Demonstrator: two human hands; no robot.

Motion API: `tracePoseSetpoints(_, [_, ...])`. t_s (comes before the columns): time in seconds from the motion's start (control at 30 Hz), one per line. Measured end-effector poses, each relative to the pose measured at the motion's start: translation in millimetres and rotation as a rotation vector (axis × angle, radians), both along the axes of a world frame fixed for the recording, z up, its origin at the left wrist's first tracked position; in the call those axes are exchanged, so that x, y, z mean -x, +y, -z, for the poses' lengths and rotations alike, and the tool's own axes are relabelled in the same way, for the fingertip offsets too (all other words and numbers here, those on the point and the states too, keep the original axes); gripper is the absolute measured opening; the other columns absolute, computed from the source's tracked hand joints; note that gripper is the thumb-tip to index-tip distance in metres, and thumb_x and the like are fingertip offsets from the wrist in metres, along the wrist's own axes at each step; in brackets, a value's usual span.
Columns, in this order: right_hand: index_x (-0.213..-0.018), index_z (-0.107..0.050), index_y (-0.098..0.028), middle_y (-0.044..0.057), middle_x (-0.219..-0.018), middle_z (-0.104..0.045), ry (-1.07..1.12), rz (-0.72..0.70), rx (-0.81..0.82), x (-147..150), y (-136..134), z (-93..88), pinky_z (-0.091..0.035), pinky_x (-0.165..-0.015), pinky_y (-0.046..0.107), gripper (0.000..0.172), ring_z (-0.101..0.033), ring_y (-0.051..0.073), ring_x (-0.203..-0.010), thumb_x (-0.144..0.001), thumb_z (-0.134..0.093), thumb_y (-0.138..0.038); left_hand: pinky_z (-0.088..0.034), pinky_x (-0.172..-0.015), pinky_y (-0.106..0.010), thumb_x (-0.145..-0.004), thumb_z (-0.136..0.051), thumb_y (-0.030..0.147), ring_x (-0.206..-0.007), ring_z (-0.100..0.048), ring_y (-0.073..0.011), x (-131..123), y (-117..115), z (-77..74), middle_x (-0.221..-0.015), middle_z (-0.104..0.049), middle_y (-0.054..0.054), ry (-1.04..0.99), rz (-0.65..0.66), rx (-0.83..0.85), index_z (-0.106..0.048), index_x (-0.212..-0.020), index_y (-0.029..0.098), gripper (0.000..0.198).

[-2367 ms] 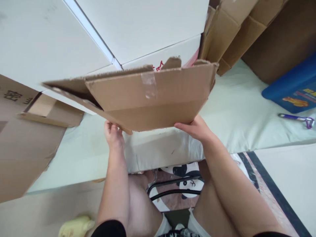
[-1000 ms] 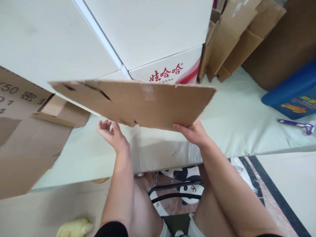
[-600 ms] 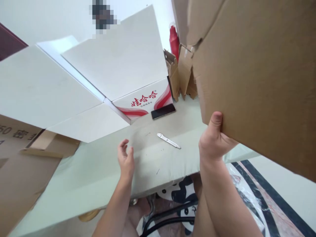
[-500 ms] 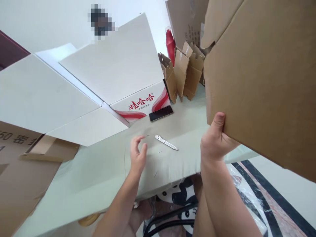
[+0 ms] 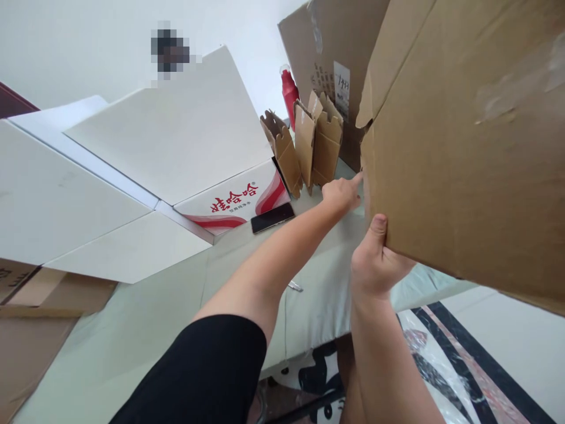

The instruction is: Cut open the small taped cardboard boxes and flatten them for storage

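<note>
A large brown cardboard box (image 5: 445,176) fills the right side, tilted above the table. My right hand (image 5: 379,262) grips its lower left corner, thumb on the near face and fingers underneath. My left hand (image 5: 343,193) reaches across to the box's left edge, a finger stretched out at that edge; whether it touches is hard to tell. Under my left forearm the white utility knife (image 5: 295,287) lies on the table, mostly covered. A black phone (image 5: 272,218) rests in front of the white box with red lettering (image 5: 233,202).
Small open cardboard cartons (image 5: 325,144) stand behind my left hand, beside a red bottle (image 5: 289,94). Another large carton (image 5: 326,35) is at the back. White box panels (image 5: 172,129) take up the left, with brown cardboard (image 5: 30,347) at the near left. A pale cloth covers the table (image 5: 145,318).
My left hand has moved from beside the knife, up and right to the cardboard box's left edge, its forearm now covering most of the knife. My right hand keeps its hold.
</note>
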State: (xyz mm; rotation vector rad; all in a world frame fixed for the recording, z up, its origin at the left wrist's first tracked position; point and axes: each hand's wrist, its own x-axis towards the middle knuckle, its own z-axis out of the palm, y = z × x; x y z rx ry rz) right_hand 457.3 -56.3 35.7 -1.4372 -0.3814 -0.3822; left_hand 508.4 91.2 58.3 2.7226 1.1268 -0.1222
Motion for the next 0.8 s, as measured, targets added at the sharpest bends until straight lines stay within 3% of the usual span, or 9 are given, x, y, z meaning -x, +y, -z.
tracePoseSetpoints(0.1, [-0.114, -0.076, -0.014, 0.022, -0.121, -0.074, 0.006, -0.051, 0.010, -10.4, 0.8, 2.8, -0.045, -0.118, 0.062, 0.045, -0.065, 0.041, -0.129, -0.096, -0.060, -0.053, -0.054, -0.098, -0.047, -0.096, -0.058, 0.032, -0.122, -0.067, -0.0339, -6.1, 16.6, 5.1, -0.129, -0.070, -0.018, 0.012, -0.127, -0.045, -0.040, -0.157, 0.023, 0.065])
tracePoseSetpoints(0.27, [-0.116, -0.076, -0.015, 0.021, -0.118, -0.075, -0.004, -0.107, 0.056, -13.3, 1.0, 3.2, -0.043, -0.118, 0.065, 0.046, -0.064, 0.042, -0.129, -0.097, -0.057, -0.053, -0.052, -0.103, -0.044, -0.097, -0.054, 0.037, -0.133, -0.059, -0.0344, 12.6, 31.2, 10.1, -0.149, -0.055, -0.022, -0.032, -0.207, -0.107, -0.032, -0.158, 0.013, 0.070])
tracePoseSetpoints(0.43, [-0.105, -0.078, -0.015, 0.021, -0.106, -0.077, 0.050, -0.175, 0.126, 2.6, -4.1, -2.0, -0.053, -0.106, 0.063, 0.045, -0.071, 0.042, -0.115, -0.098, -0.054, -0.052, -0.053, -0.100, -0.044, -0.096, -0.053, 0.035, -0.129, -0.063, -0.0334, 29.1, 36.9, 10.2, -0.149, -0.055, -0.023, -0.103, -0.238, -0.059, -0.026, -0.159, 0.010, 0.073])
tracePoseSetpoints(0.6, [-0.094, -0.077, -0.016, 0.023, -0.101, -0.077, 0.002, -0.211, 0.235, 5.3, -2.1, 4.0, -0.050, -0.109, 0.062, 0.048, -0.072, 0.043, -0.111, -0.098, -0.050, -0.055, -0.053, -0.099, -0.045, -0.095, -0.054, 0.033, -0.126, -0.065, -0.0346, 35.5, 40.2, 8.2, -0.144, -0.059, -0.022, -0.170, -0.284, -0.004, -0.033, -0.155, 0.011, 0.067])
tracePoseSetpoints(0.8, [-0.112, -0.072, -0.016, 0.021, -0.115, -0.075, -0.048, -0.295, 0.282, -14.8, 34.1, 22.1, -0.051, -0.106, 0.059, 0.038, -0.069, 0.039, -0.118, -0.098, -0.048, -0.042, -0.054, -0.096, -0.044, -0.094, -0.055, 0.033, -0.124, -0.066, -0.0335, 43.9, 42.4, 10.1, -0.141, -0.062, -0.021, -0.212, -0.268, 0.005, -0.036, -0.152, 0.014, 0.064])
